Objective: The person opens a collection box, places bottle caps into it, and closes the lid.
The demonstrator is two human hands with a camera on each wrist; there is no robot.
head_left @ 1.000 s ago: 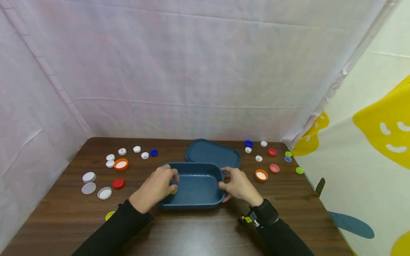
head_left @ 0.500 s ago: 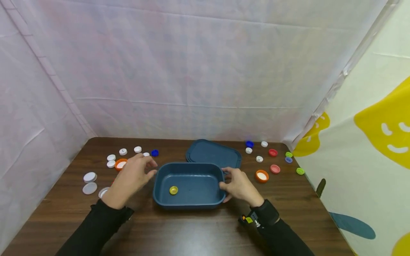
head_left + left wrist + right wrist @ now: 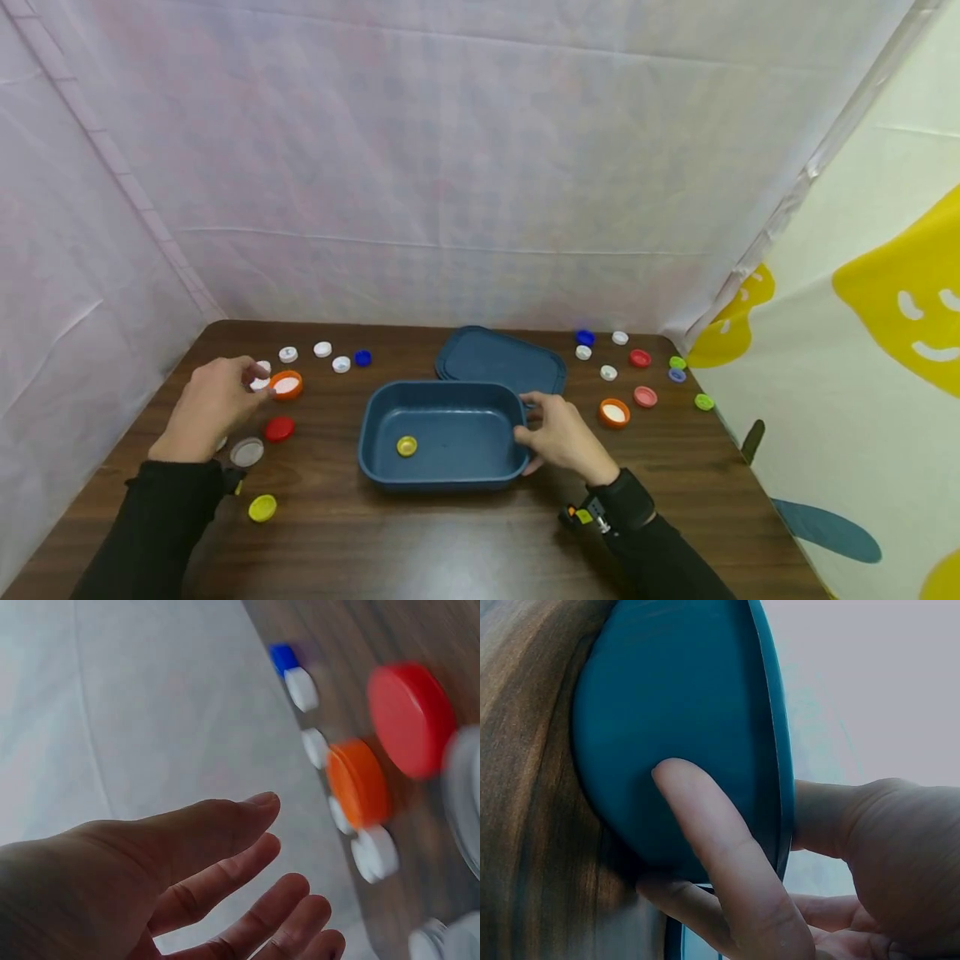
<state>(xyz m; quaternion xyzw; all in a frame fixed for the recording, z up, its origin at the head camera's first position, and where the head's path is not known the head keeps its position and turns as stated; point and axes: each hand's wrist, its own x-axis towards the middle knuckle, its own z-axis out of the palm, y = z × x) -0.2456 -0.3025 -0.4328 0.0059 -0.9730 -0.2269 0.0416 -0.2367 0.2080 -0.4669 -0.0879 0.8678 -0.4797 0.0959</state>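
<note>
A dark blue rectangular plastic container (image 3: 465,450) stands on the wooden table, with one small yellow bottle cap (image 3: 407,447) on its floor. My right hand (image 3: 558,437) grips the container's right end, thumb over the rim and fingers against the outer wall, as the right wrist view shows. Over the left side of the table hovers my left hand (image 3: 213,408), fingers loosely spread and holding nothing in the left wrist view (image 3: 217,885). Its fingertips are close to an orange cap (image 3: 287,385) and white caps (image 3: 259,383). A red cap (image 3: 280,429) lies just right of the hand.
A clear-rimmed lid (image 3: 247,452) and a yellow-green cap (image 3: 262,508) lie at the left. White caps and a blue cap (image 3: 363,357) sit further back. Behind the container lies its blue lid (image 3: 498,358). Several coloured caps, including another orange cap (image 3: 614,413), are spread at the right.
My left hand has let go of the yellow cap inside the container, then moved out and left to the caps on the table. My right hand stays on the container.
</note>
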